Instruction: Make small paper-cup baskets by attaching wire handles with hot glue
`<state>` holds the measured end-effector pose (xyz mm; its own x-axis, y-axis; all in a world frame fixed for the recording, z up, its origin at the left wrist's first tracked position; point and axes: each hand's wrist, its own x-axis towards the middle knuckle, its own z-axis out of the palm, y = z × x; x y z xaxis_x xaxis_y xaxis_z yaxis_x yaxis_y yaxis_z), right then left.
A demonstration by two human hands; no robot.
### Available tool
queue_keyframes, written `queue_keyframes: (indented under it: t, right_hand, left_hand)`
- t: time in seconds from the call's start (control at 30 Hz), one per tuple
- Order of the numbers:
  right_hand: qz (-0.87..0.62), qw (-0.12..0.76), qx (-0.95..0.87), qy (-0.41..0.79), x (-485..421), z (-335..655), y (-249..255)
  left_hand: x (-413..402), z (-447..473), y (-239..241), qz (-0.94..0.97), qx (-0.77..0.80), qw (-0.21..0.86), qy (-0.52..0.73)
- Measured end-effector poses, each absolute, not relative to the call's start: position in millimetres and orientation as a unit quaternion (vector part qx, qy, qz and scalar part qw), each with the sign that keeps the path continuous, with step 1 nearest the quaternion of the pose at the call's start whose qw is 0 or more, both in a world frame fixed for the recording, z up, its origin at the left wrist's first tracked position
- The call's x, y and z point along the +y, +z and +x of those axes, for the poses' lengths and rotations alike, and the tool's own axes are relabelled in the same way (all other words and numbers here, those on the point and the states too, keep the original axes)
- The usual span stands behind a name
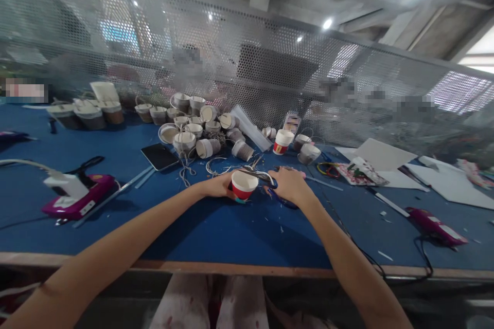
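A red and white paper cup [244, 187] is gripped in my left hand [221, 185], its open top facing me. My right hand [288, 185] has its fingers wrapped round the dark-blue handles of a pair of scissors [266, 179]. The scissor blades reach left across the far rim of the cup. Whether they touch the rim I cannot make out. Beyond the cup lie pale cord scraps [216, 166] on the blue table. Another red and white cup [283, 142] stands upright farther back.
Several cord-wrapped little buckets [184, 142] crowd the table's back middle, with more [90, 114] at back left. A phone [159, 157] lies left of centre. Purple power strips [83, 198] with cables sit at both sides. White sheets [389, 154] lie right; a perforated metal screen [216, 56] rises behind.
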<state>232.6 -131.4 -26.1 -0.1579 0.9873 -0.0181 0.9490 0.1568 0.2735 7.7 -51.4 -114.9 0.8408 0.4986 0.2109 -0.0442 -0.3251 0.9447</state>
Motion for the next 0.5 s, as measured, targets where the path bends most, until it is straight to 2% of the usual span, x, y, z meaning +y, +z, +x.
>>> queue_keyframes:
  t: [0.3,0.4,0.5]
  right_hand:
    - [0.644,0.075,0.755,0.103,-130,240,-32]
    - [0.653,0.073,0.746,0.104,-132,241,-33]
    - [0.649,0.076,0.749,0.109,-134,240,-32]
  left_hand:
    - [-55,9,-116,0.758,0.135,0.587,0.251]
    - [-59,9,-119,0.762,0.180,0.541,0.308]
    - [-62,9,-118,0.790,0.238,0.450,0.342]
